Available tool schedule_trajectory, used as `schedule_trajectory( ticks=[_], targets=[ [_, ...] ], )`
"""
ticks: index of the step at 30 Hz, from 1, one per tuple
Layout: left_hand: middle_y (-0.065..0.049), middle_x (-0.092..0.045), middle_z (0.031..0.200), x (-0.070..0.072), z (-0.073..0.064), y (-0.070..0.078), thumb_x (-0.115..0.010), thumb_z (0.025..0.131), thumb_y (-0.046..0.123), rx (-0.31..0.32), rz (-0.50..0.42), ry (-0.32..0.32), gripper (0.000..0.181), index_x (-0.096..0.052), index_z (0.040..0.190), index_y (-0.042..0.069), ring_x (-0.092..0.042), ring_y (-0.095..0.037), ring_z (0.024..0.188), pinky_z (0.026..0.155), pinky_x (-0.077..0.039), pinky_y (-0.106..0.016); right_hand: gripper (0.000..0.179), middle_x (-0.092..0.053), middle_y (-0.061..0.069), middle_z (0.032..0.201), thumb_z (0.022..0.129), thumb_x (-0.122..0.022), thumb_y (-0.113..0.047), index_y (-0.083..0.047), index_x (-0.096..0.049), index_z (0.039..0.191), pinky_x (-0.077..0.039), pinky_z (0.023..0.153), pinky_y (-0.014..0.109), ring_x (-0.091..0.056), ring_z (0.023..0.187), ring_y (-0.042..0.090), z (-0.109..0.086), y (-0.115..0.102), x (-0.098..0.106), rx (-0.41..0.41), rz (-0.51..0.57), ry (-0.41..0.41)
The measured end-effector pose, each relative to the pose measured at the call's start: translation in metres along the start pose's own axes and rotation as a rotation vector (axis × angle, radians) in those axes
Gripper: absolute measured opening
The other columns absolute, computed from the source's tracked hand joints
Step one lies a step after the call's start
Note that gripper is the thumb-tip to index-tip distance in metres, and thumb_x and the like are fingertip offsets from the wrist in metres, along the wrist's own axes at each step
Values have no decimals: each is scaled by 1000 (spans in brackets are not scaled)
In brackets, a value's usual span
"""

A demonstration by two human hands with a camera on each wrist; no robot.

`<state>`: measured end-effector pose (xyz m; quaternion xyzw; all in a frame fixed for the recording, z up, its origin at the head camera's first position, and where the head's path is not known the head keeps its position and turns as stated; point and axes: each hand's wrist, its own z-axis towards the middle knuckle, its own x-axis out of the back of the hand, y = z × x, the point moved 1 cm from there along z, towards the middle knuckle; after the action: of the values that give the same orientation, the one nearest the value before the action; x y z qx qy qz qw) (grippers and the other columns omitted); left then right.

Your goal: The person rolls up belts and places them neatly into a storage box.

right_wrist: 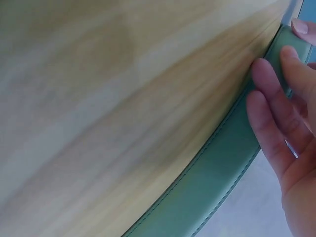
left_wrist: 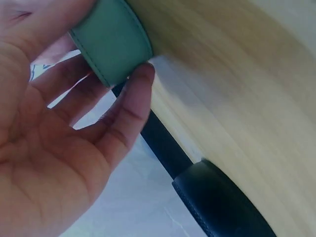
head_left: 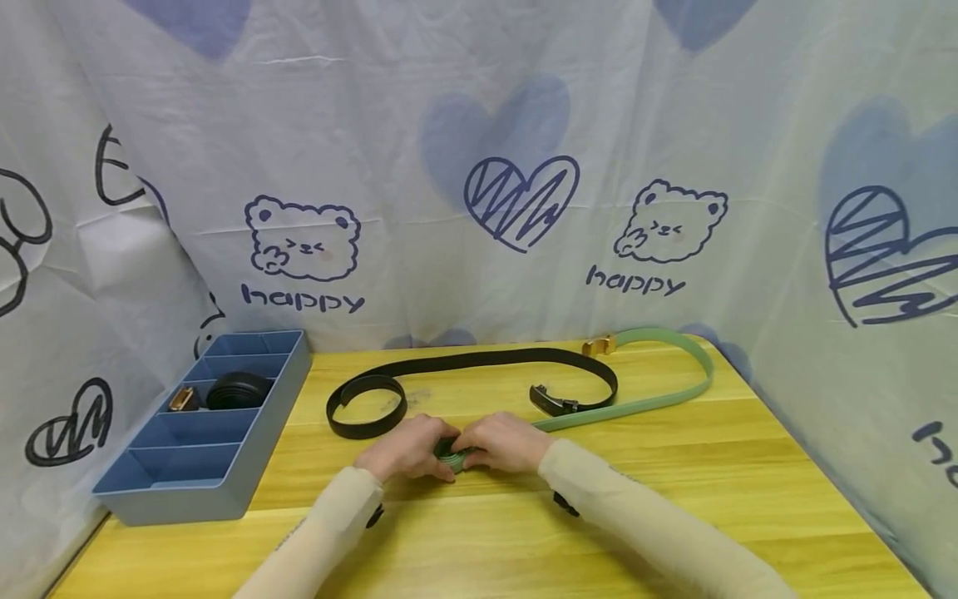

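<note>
A green belt [head_left: 644,407] with stitched edges lies partly rolled up on the wooden table. Its small coil [head_left: 452,460] sits between my two hands. My left hand [head_left: 407,448] grips the coil from the left, thumb and fingers around its side; the coil [left_wrist: 116,42] shows close up in the left wrist view. From the right, my right hand [head_left: 509,441] holds the same coil, with fingers lying against the strap [right_wrist: 217,163] in the right wrist view. The belt's loose length curves right and back to a gold buckle [head_left: 599,346].
Behind my hands a black belt [head_left: 479,360] stretches across the table, looped at its left end, with a dark buckle [head_left: 552,402] at the right. A blue-grey divided tray [head_left: 258,449] stands at left, holding a rolled black belt [head_left: 239,391] with a gold buckle [head_left: 182,399]. Printed cloth [head_left: 419,274] hangs behind.
</note>
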<state>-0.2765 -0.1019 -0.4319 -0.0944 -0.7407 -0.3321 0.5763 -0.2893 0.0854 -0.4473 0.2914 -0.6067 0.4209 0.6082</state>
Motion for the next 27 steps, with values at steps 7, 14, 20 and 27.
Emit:
schedule_trajectory(
  ticks=[7, 14, 20, 27],
  targets=[
    [7, -64, 78, -5, -1, 2, -85, 74, 41, 25, -23, 73, 33, -70, 90, 16, -51, -9, 63, 58, -41, -26, 19, -73, -11, 95, 94, -64, -30, -22, -74, 108, -48, 71, 13, -64, 78, -2, 3, -5, 2, 23, -20, -9],
    [2, -72, 105, 0, -1, 3, -85, 76, 32, -21, 7, 23, 38, -73, 109, 16, -66, -14, 90, 81, -53, -34, 27, -73, -8, 109, 94, -66, -32, -19, -72, 117, -51, 84, 19, -66, 94, 1, -3, 1, 3, -14, 57, -12],
    [0, -70, 98, -1, -1, 4, -83, 78, 34, -4, -7, 13, 37, -71, 106, 12, -64, -16, 84, 74, -52, -32, 18, -74, -11, 96, 94, -66, -31, -21, -75, 105, -50, 72, 15, -64, 78, -2, -1, -2, 2, 33, -20, 14],
    [6, -61, 76, -6, 0, 6, -84, 76, 39, -22, -7, 113, 32, -66, 84, 15, -49, -8, 63, 56, -41, -23, 16, -74, -12, 94, 92, -67, -31, -22, -76, 103, -48, 69, 12, -63, 72, -4, 2, -4, 4, 18, -23, 2]
  ],
)
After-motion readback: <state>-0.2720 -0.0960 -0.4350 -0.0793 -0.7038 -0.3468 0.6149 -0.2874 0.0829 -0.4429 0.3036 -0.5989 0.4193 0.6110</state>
